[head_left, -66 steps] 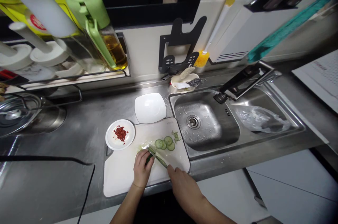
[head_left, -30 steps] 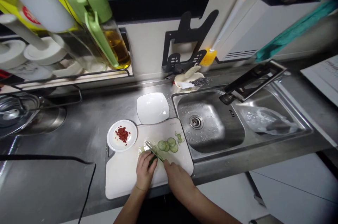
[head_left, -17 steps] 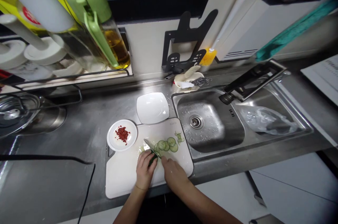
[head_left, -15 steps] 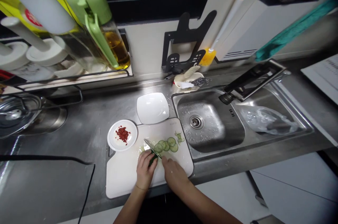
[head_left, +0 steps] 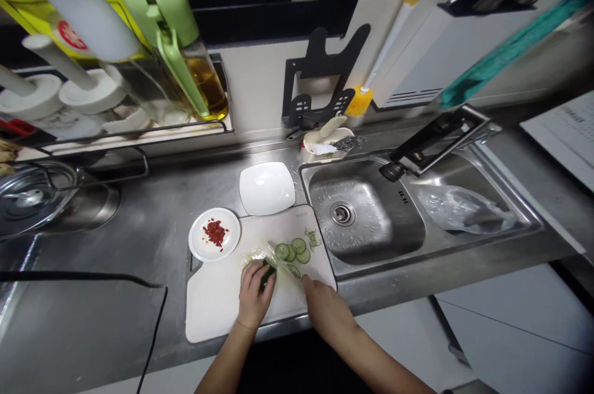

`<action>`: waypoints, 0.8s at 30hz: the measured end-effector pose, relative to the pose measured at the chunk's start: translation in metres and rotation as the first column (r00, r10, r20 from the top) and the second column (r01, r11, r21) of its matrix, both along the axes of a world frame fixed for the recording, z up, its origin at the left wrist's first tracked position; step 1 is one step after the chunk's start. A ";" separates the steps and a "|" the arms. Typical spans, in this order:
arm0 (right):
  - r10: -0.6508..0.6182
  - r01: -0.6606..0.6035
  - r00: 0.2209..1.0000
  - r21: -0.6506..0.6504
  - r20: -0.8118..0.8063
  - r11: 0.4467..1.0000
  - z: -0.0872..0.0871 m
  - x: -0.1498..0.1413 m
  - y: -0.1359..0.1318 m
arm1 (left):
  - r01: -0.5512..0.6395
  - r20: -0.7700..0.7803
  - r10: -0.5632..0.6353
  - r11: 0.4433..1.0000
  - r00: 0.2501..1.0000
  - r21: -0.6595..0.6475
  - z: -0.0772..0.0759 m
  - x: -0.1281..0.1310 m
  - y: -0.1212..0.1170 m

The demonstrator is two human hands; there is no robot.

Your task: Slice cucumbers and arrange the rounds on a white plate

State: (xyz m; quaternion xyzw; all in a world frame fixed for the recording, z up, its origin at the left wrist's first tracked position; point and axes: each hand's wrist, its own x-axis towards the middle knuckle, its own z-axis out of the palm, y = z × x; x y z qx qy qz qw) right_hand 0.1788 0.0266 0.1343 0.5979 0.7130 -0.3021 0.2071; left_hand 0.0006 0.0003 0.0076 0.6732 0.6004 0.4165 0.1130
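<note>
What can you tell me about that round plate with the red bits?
The round plate is white, smooth, perhaps ceramic or plastic, with a raised rim. It sits face up, holding small red pieces, loosely heaped with some strays. It overlaps a corner of the cutting board and extends over the metal counter. Neither the left hand nor right hand touches it.

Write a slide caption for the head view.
Left hand steadying cucumber, right hand holding a knife near slices on a white cutting board.
</note>
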 end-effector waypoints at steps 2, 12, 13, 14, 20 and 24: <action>0.029 -0.029 1.000 0.010 0.007 1.000 0.004 0.000 -0.006 | 0.006 -0.006 -0.006 1.000 1.000 0.003 -0.001 -0.001 0.000; 0.082 -0.083 0.995 0.015 0.050 0.996 0.016 0.000 -0.026 | 0.002 -0.010 -0.002 1.000 1.000 0.016 0.001 0.000 0.000; 0.081 -0.082 0.996 0.017 0.046 0.996 0.016 0.000 -0.026 | 0.001 -0.009 -0.001 1.000 1.000 0.018 0.002 0.000 0.000; 0.080 -0.081 0.996 0.018 0.044 0.997 0.015 0.000 -0.027 | 0.003 -0.009 -0.002 1.000 1.000 0.020 0.002 0.000 0.000; 0.074 -0.075 0.997 0.011 0.036 0.997 0.015 0.000 -0.029 | 0.006 -0.007 -0.006 1.000 1.000 0.026 0.002 0.000 0.000; 0.067 -0.067 0.998 0.009 0.020 0.998 0.016 0.000 -0.028 | 0.013 0.000 -0.013 1.000 1.000 0.027 0.000 -0.001 0.000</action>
